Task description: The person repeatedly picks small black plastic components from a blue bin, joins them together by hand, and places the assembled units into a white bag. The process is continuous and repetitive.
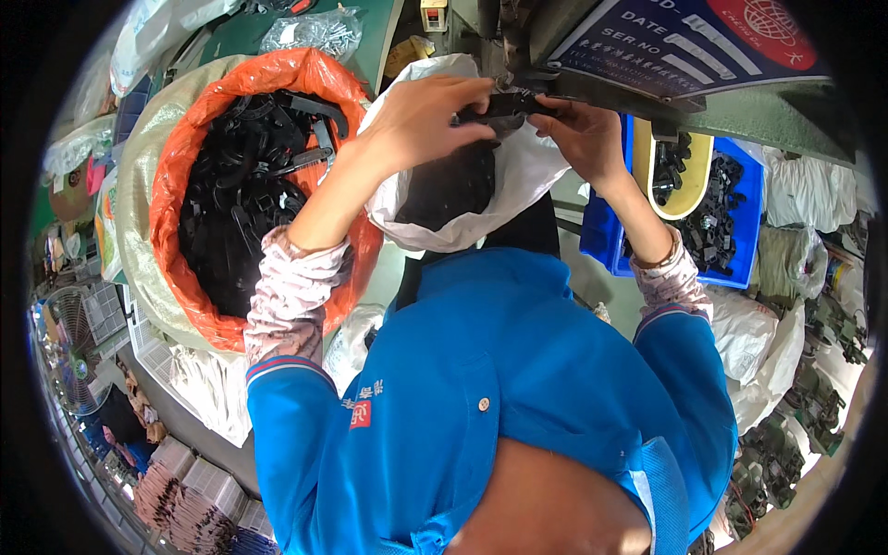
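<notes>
Left grip (427, 123) and right grip (588, 137) pinch a black part (513, 104), long axis running left-to-right

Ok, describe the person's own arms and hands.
The left hand and right hand are ungloved. Bunched, pale pinkish patterned inner sleeves show beyond bright blue outer sleeves, which end in striped trim with a red line.

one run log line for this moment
left hand: at black elongated part; right hand: fingers on its right end; below: white plastic sack; left: orange plastic sack
</notes>
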Demonstrator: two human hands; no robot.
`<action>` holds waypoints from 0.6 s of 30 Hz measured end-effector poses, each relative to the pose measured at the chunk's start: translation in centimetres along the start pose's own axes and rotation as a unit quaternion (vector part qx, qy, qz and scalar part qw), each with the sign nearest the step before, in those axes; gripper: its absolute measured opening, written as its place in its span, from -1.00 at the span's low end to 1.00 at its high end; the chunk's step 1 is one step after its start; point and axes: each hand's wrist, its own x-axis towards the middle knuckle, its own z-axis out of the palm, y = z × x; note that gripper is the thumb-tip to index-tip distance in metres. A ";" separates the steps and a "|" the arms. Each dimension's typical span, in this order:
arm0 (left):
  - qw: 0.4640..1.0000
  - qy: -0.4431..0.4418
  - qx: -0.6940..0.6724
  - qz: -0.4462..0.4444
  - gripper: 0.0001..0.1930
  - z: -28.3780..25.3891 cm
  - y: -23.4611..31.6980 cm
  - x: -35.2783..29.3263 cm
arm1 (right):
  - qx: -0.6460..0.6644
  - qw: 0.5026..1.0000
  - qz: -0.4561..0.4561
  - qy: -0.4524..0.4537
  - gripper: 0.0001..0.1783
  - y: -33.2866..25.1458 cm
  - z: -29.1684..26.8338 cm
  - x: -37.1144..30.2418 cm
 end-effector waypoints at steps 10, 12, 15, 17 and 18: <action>0.994 -0.015 -0.073 -0.082 -0.80 -0.7 0.9 -0.6 | -0.560 0.808 -0.156 -0.097 -0.60 10.7 -2.7 7.2; 0.995 -0.004 -0.063 -0.081 -0.79 -0.4 0.9 -0.8 | -0.548 0.822 -0.149 -0.048 -0.61 12.6 -2.2 7.9; 0.998 0.037 -0.051 -0.032 -0.80 -0.1 0.6 -1.3 | -0.526 0.838 -0.146 -0.013 -0.61 14.5 -1.2 8.3; 0.997 0.036 -0.044 -0.053 -0.78 -0.2 0.8 -1.7 | -0.503 0.851 -0.149 -0.015 -0.62 16.4 -1.1 8.4; 0.996 0.037 -0.039 -0.064 -0.77 0.0 0.9 -1.9 | -0.487 0.861 -0.146 -0.016 -0.62 17.4 -2.4 8.3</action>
